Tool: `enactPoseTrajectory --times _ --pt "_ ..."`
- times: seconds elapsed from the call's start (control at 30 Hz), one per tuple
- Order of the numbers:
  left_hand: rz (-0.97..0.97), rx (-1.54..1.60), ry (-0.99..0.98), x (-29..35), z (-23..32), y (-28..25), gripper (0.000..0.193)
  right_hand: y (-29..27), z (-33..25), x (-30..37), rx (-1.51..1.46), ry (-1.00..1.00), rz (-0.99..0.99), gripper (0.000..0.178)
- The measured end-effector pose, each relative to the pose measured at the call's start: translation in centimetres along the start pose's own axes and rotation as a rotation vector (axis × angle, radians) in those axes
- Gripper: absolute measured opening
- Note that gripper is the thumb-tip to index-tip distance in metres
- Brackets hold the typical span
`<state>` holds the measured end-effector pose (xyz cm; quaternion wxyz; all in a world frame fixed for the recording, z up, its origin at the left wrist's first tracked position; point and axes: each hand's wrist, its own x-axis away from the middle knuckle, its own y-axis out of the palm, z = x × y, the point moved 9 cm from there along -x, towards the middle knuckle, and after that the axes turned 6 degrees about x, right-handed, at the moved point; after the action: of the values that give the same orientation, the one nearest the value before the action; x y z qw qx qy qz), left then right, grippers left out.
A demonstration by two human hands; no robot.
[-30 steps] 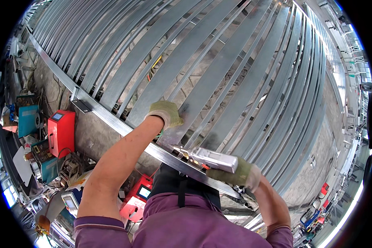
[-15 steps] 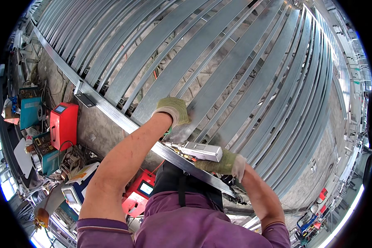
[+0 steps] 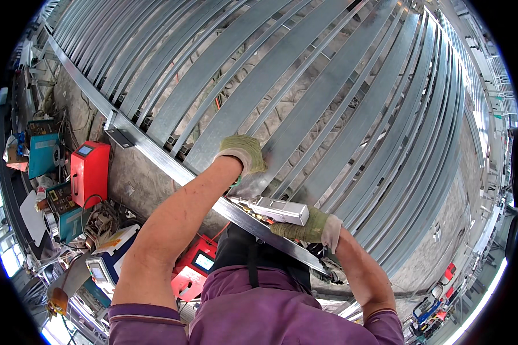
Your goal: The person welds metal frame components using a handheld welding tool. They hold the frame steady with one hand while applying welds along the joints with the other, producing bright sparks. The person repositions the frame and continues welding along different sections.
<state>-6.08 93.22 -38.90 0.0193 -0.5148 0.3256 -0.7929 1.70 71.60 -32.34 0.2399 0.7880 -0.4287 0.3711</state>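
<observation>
My left hand [image 3: 244,154], in a green-and-white work glove, is down on a wide flat grey steel strip [image 3: 221,132] close to its near end. Its fingers are curled together, and their tips are hidden under the glove. A silver, box-shaped handheld welding gun [image 3: 281,211] is in the grip of my right hand [image 3: 306,227], gloved the same way. The gun lies across the near ends of the strips, its thin front end pointing left toward the space below my left wrist. A bright metal edge rail [image 3: 178,172] runs diagonally just below both hands.
Many long parallel strips with gaps between them fill the far side. Red machines with screens [image 3: 90,172] [image 3: 197,267] and teal machines [image 3: 43,155] stand at the left and beside my body. Loose cables [image 3: 92,215] lie among them. A bracket plate [image 3: 119,138] juts from the rail.
</observation>
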Motion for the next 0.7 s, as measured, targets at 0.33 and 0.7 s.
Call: enactPoseTrajectory --times 0.33,0.7 --pt "0.0 0.002 0.002 -0.41 -0.14 0.41 0.07 -0.01 -0.47 0.08 0.071 -0.048 -0.004 0.069" --pt "-0.001 -0.014 0.018 -0.53 -0.07 0.34 0.07 0.05 0.0 0.24 -0.004 -0.048 0.021 0.066"
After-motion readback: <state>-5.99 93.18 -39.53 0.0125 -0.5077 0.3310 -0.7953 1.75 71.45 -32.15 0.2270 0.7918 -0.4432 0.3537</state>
